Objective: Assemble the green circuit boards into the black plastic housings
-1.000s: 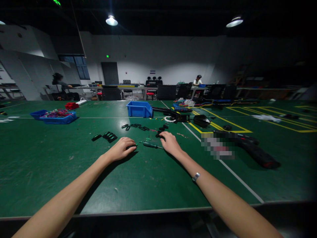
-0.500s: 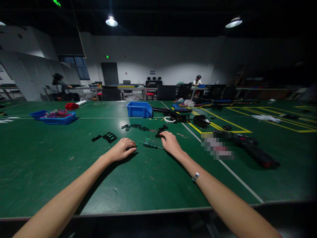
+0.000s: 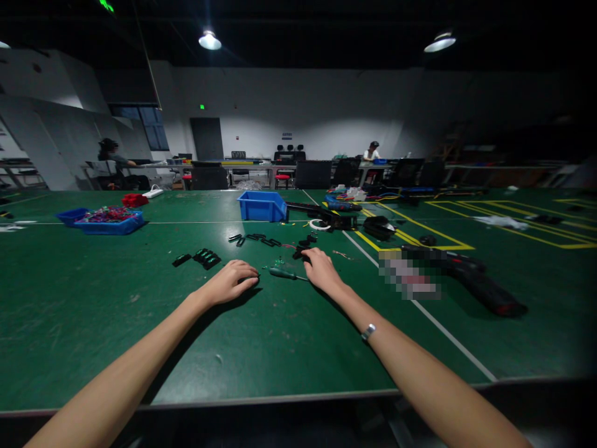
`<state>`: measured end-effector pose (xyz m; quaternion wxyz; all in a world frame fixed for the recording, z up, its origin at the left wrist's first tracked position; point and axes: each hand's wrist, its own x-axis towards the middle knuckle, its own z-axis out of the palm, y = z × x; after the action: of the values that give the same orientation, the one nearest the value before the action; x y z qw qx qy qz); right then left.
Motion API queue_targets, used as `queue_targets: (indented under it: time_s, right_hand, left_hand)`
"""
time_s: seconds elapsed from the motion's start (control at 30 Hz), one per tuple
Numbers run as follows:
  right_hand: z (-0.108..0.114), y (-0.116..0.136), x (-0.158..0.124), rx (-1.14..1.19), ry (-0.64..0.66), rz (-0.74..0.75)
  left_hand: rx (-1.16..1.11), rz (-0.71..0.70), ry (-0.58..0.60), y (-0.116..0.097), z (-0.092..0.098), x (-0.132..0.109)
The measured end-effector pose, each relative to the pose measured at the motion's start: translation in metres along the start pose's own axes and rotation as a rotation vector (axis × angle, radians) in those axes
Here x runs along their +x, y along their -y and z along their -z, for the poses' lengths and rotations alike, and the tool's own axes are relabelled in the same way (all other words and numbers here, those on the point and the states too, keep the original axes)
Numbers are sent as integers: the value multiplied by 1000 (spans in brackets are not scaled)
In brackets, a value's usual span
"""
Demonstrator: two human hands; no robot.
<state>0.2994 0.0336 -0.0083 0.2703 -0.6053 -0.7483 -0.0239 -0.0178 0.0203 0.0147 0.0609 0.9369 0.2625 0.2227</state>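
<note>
1. Plainly, the green-handled, thin-shafted metal screwdriver (image 3: pixel 288 275) is lying between the hands, probably being light and stiff; its thick handle (image 3: pixel 280 272) is offering the surest hold.
2. Right of the screwdriver, the bare right hand (image 3: pixel 319 269) is resting at small black parts (image 3: pixel 298 252); left of it, the bare left hand (image 3: pixel 232 282) is curling palm-down. They are lying apart; whether either is gripping, I cannot tell.
3. Since the earlier frame, both are keeping nearly the same places.

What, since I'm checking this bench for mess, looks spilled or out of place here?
Small green bits lie scattered loose on the table, just beyond the screwdriver. Being strewn rather than contained, they look somewhat spilled, though that may be deliberate.
</note>
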Motion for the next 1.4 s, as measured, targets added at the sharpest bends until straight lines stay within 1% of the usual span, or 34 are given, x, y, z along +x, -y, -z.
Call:
queue_targets:
  time_s: [0.23, 0.47, 0.73, 0.87, 1.0, 1.1, 1.27, 1.4]
  right_hand:
    - [-4, -2, -1, -5, 27, 13]
    - [4, 3, 0, -29, 48, -10]
    - [3, 1, -1, -42, 19, -16]
    - [3, 0, -1, -28, 37, -8]
    - [2, -1, 0, -27, 27, -3]
    - [3, -1, 1, 6, -17, 21]
    - [3, 4, 3, 169, -158, 112]
    - [3, 12, 3, 296, -187, 137]
  left_hand:
    - [4, -9, 6, 0, 0, 0]
    - [-24, -16, -44, -1, -2, 1]
    - [-30, -27, -5, 2, -4, 0]
    - [-33, -20, -14, 1, -2, 0]
    - [-31, -26, -18, -2, 0, 1]
    - [-35, -33, -34, -3, 1, 1]
    - [-32, -35, -41, -1, 0, 1]
    - [-33, -28, -14, 1, -3, 1]
